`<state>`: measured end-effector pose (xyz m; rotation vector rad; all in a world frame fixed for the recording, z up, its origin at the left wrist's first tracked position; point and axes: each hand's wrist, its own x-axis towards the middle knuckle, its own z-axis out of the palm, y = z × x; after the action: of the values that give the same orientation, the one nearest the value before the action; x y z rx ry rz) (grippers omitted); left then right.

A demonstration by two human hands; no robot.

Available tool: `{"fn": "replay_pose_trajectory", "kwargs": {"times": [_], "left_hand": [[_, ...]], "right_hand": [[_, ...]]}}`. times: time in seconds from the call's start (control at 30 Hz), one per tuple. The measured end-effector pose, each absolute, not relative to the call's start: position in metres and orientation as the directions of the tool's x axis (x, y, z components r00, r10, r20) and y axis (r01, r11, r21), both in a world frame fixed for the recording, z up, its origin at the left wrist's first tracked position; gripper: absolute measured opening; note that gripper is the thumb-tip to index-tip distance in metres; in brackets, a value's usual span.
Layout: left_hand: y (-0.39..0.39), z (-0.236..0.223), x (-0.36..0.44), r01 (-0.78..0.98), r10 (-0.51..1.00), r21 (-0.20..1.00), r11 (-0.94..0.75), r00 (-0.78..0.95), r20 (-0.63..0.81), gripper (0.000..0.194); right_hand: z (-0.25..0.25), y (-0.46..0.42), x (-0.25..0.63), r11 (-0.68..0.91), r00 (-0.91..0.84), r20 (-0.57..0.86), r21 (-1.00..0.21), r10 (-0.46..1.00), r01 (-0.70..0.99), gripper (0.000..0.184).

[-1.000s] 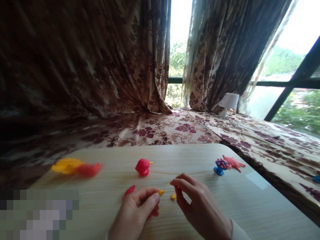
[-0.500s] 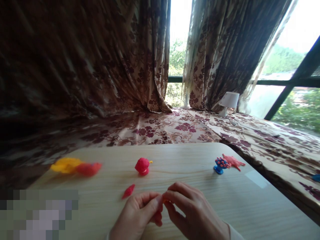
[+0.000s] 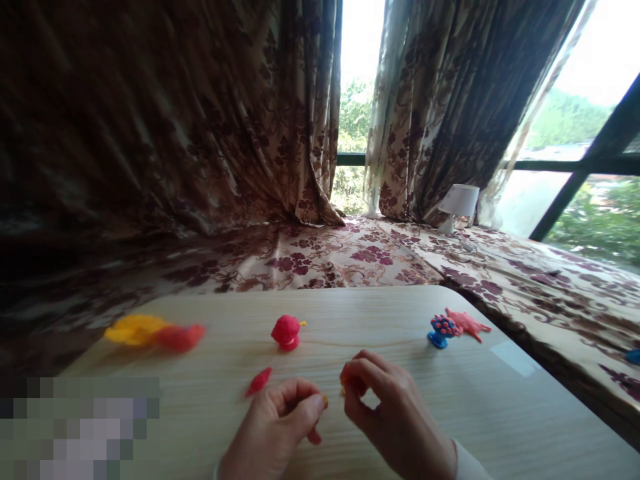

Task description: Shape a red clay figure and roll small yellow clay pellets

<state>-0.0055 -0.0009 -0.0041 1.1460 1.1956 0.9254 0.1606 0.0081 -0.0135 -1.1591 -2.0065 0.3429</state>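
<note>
My left hand (image 3: pixel 273 430) rests low on the pale wooden table (image 3: pixel 210 407), fingers curled, pinching a tiny yellow clay bit (image 3: pixel 325 401) at its thumb tip, with some red clay showing under the fingers. My right hand (image 3: pixel 395 420) sits just right of it, thumb and forefinger pinched on a small red and yellow clay piece (image 3: pixel 346 385). A thin red clay sliver (image 3: pixel 258 383) lies on the table left of my hands. Farther back stands a red clay figure with a yellow tip (image 3: pixel 287 331).
Yellow and red clay lumps (image 3: pixel 153 333) lie at the table's left. A blue dotted clay figure (image 3: pixel 441 331) and a pink clay shape (image 3: pixel 467 324) sit at the right. Behind the table is a floral cushioned bench with a small white lamp (image 3: pixel 459 204), curtains and windows.
My hands met half a second ago and have drawn slightly apart again. The loose yellow bit on the table a second ago is gone from there.
</note>
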Motion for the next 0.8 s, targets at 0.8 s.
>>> {"fn": "replay_pose_trajectory", "kwargs": {"times": [0.8], "left_hand": [[0.001, -0.008, -0.007, 0.013, 0.971, 0.984, 0.177, 0.158, -0.177, 0.028]], "right_hand": [[-0.005, 0.003, 0.166, 0.611, -0.420, 0.450, -0.492, 0.788, 0.620, 0.022]]}}
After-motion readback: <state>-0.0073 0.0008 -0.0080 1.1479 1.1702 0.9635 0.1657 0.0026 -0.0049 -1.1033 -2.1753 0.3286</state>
